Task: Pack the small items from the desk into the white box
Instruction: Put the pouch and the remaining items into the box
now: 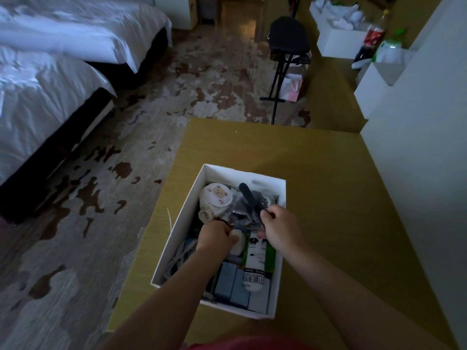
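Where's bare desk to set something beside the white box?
Desk is bare right of the white box to the wall, and beyond its far rim to the desk's edge. Inside is crowded; both hands, left and right, are in it.
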Demonstrator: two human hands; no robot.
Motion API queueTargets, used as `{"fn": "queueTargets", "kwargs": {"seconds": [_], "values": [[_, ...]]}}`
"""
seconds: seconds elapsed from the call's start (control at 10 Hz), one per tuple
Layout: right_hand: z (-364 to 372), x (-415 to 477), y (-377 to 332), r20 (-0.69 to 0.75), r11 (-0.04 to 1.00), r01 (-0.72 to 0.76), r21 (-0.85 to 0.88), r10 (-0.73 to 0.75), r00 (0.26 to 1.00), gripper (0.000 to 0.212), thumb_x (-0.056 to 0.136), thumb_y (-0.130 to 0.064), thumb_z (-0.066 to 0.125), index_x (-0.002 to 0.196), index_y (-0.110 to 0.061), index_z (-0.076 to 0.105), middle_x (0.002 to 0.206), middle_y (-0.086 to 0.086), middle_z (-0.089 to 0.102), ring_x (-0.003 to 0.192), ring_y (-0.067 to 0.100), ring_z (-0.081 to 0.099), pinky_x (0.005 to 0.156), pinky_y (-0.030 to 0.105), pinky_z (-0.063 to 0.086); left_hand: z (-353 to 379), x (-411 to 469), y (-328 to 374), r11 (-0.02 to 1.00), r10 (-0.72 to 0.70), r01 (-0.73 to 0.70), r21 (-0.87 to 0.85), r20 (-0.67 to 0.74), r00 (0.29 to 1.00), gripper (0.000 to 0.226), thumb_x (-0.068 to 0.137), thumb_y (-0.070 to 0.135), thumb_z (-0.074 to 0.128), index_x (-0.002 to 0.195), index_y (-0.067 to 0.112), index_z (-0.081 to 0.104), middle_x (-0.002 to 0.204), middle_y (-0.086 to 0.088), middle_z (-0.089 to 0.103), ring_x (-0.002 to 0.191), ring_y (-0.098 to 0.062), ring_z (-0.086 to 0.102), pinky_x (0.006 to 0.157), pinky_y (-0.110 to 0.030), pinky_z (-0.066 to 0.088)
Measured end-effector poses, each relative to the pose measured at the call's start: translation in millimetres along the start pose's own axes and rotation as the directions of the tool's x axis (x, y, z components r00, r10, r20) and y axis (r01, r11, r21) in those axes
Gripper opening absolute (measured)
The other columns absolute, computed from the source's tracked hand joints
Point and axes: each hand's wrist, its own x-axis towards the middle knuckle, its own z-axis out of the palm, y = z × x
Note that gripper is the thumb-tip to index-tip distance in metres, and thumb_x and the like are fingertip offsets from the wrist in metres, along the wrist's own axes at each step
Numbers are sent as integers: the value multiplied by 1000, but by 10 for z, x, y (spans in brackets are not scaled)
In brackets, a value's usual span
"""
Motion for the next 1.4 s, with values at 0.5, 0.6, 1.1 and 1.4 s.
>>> {"fn": "queueTargets", "kwargs": {"seconds": [0.5,0.6,1.1,1.4], "values": [[52,-181,-127,100,969,66,238,-92,991,15,91,-19,57,84,-24,69,87,0,70,78,15,66,66,27,52,-349,-72,232,643,10,62,-763,90,996,16,91,14,58,99,7,70,81,-3,72,79,-18,68,74,-29,57],[70,-139,-74,34,986,134,104,-138,990,19,95,-25,50,101,-19,66,90,-6,65,76,8,60,62,22,46,-433,-31,43,771,-66,69,-634,29,997,14,91,13,57,97,11,70,79,0,69,74,-18,67,67,-28,57],[257,-11,73,-87,917,354,-185,-374,923,16,92,-16,53,88,-18,68,79,-6,65,67,-5,54,53,10,38,-419,-156,-312,957,-122,128,259,-39,992,28,88,12,54,112,3,64,113,-15,66,104,-29,63,81,-31,49],[264,-1,113,-82,898,370,-239,-398,914,17,91,-18,51,84,-20,66,75,-8,62,65,0,56,57,26,51,-379,-148,-328,996,-34,37,82,-32,999,31,83,27,68,113,18,69,115,-1,70,105,-18,63,90,-23,45]]}}
